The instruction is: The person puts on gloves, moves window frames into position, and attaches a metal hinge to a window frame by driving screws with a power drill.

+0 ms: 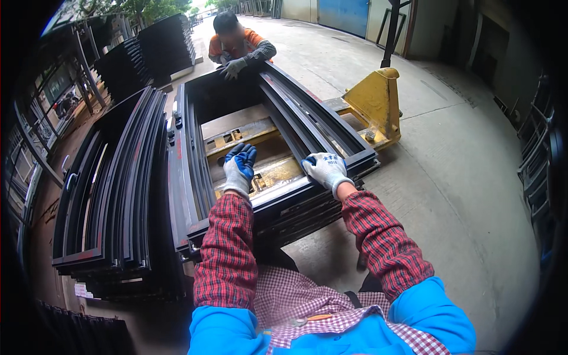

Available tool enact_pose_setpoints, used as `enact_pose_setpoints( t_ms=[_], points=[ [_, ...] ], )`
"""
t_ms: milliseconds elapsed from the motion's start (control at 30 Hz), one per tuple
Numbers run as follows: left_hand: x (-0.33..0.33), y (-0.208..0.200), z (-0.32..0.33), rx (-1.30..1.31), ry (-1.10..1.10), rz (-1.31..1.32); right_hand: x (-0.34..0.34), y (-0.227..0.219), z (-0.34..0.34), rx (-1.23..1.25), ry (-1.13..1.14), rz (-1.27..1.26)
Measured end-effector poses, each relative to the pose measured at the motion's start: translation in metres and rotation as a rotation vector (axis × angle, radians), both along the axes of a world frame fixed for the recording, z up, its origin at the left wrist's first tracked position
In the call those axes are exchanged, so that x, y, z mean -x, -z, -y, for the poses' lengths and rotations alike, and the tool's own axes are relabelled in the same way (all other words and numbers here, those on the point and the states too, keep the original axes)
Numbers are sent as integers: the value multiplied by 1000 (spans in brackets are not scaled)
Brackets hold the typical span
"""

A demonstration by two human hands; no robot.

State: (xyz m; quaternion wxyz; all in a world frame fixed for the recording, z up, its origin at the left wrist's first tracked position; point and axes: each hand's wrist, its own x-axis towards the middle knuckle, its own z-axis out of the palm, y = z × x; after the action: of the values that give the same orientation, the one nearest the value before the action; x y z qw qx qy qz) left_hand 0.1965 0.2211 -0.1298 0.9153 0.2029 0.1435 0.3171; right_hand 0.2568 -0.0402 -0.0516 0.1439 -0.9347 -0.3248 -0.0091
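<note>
A stack of black metal frames (184,195) lies in front of me, with a wide opening in the middle. My right hand (326,167), in a white glove with a blue-coated palm, is closed around an inner bar of the top frame near its near right corner. Over the opening is my left hand (239,168), gloved alike. Its palm faces up and its fingers are curled in, with nothing visible in them. At the far end, another person (241,44) in orange leans over the stack, a gloved hand (234,68) resting on its far edge.
Beneath the frames shows a yellow pallet jack (378,106), its body and dark handle standing to the right. Another stack of black frames (109,195) sits close on the left. Taller dark stacks (165,44) stand farther back. More frames (535,154) lean at the right edge.
</note>
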Motion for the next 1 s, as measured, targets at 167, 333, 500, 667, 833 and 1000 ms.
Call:
enact_pose_setpoints(
  t_ms=[167, 333, 500, 667, 833, 1000],
  points=[
    [3, -18, 20, -47, -24, -35, -8, 7, 2, -12, 22, 30],
    [11, -27, 26, -15, -65, -7, 0, 7, 1, -23, 19, 36],
    [13, -39, 28, 9, -71, -53, -4, 10, 1, -35, 18, 44],
    [13, -31, 23, 4, -24, -96, -1, 10, 0, -29, 27, 43],
    [11, -31, 26, 47, -33, -101, -3, 9, 0, -31, 20, 38],
    [8, -27, 23, 68, -76, -100, -2, 9, 1, -26, 23, 37]
  ],
)
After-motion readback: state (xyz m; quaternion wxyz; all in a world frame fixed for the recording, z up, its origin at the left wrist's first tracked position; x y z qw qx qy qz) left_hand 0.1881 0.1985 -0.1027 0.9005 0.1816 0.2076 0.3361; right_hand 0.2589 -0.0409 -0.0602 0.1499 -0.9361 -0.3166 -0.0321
